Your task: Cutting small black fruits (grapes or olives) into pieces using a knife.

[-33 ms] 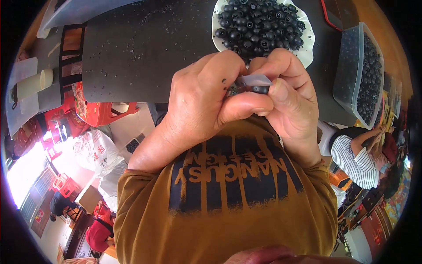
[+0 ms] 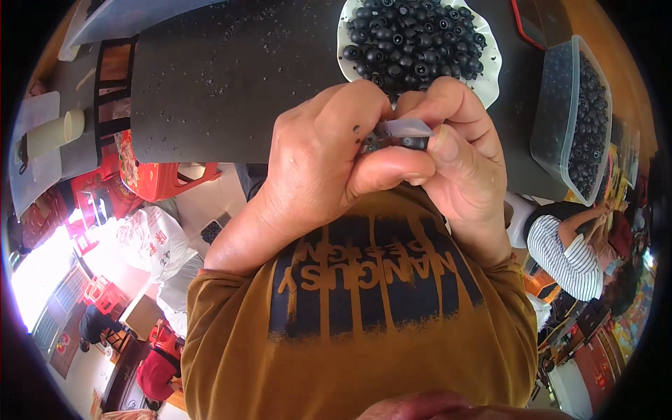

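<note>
In the head view, nothing has visibly changed since the earlier frame. The left hand (image 2: pixel 315 150) is curled around a pale tool (image 2: pixel 406 127), thumb pressed along it; the right hand (image 2: pixel 467 154) pinches a black piece (image 2: pixel 416 142). The piece sits at the right thumb's tip, just above the left thumb, beneath the tool. Similar pieces (image 2: pixel 413 42) fill the plate (image 2: pixel 490 77) on the counter (image 2: pixel 203 91) just beyond both hands.

Worktop (image 2: pixel 231 70), 11 o'clock: matt, dark, gritted with crumbs. Plate (image 2: pixel 488 78), 1 o'clock: smooth, glossy white; round black pieces (image 2: pixel 420 49) on it, smooth, low sheen. Tub (image 2: pixel 549 133), 2 o'clock: translucent plastic. Shirt (image 2: pixel 392 371), 6 o'clock: matt cloth.
</note>
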`<state>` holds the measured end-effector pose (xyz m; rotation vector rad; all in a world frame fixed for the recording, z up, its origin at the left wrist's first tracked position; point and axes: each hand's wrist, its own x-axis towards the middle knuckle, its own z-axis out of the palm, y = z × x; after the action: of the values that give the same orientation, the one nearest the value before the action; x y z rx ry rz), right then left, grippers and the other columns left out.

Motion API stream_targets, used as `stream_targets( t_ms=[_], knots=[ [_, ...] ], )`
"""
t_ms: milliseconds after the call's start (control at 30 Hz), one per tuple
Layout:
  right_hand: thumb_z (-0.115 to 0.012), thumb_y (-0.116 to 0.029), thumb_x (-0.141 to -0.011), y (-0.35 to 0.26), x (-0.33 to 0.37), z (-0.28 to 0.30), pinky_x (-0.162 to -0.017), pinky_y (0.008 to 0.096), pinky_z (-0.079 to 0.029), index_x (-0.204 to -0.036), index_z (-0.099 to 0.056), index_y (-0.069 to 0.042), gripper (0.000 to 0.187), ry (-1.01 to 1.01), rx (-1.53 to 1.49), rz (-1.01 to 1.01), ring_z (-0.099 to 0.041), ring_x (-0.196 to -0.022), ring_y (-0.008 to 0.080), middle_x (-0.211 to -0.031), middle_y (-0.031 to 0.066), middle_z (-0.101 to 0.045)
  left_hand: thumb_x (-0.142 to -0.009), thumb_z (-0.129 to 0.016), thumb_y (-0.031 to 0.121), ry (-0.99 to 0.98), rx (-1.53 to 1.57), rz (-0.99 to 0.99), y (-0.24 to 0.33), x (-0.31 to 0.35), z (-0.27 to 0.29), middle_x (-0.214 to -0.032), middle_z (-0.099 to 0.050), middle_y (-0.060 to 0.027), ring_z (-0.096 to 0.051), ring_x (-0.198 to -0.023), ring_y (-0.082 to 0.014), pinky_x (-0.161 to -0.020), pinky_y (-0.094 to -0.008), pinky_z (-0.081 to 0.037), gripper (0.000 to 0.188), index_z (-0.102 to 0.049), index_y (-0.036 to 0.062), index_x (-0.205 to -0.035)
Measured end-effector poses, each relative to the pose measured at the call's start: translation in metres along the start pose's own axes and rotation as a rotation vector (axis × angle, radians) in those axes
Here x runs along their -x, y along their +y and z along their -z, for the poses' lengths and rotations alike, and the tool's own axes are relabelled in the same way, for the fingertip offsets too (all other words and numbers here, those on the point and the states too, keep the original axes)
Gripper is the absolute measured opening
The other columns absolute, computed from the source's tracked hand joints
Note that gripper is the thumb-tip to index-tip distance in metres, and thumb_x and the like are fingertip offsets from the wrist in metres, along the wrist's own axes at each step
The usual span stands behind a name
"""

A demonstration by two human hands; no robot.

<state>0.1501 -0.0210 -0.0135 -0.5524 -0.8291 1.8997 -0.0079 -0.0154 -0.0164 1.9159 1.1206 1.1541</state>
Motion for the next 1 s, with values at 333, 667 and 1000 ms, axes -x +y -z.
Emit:
stream_targets(
  t_ms=[333,667,1000],
  knots=[
    [-0.055,-0.016,-0.087,0.011,0.001,-0.003,-0.052,0.0164,-0.036,-0.089,-0.053,-0.004,0.013,0.036,-0.141,0.049,-0.046,-0.058,0.0033,-0.079,0.0046,-0.061,-0.068,-0.059,0.057,0.070,-0.053,-0.115,-0.008,0.000,-0.007,-0.057,-0.049,-0.0068,-0.051,-0.048,-0.0251,-0.043,-0.0311,-0.042,0.052,-0.050,0.0052,-0.074],
    [-0.054,-0.017,-0.088,0.018,0.003,-0.013,-0.049,0.0148,-0.033,-0.089,-0.053,-0.004,0.013,0.093,-0.082,0.115,-0.042,-0.054,0.0014,-0.073,0.0052,-0.062,-0.070,-0.057,0.057,0.067,-0.204,-0.195,-0.007,0.006,-0.007,-0.056,-0.048,-0.0046,-0.051,-0.045,-0.0230,-0.040,-0.0310,-0.042,0.050,-0.050,0.0069,-0.069],
    [-0.047,-0.025,-0.091,0.013,0.002,-0.009,-0.048,0.0179,-0.035,-0.090,-0.044,-0.007,0.019,-0.006,-0.057,0.000,-0.044,-0.061,0.0072,-0.078,0.0052,-0.049,-0.061,-0.064,0.055,0.091,-0.200,-0.163,-0.008,0.002,0.005,-0.055,-0.045,-0.0050,-0.047,-0.044,-0.0219,-0.039,-0.0291,-0.039,0.052,-0.047,0.0058,-0.069]
  ],
)
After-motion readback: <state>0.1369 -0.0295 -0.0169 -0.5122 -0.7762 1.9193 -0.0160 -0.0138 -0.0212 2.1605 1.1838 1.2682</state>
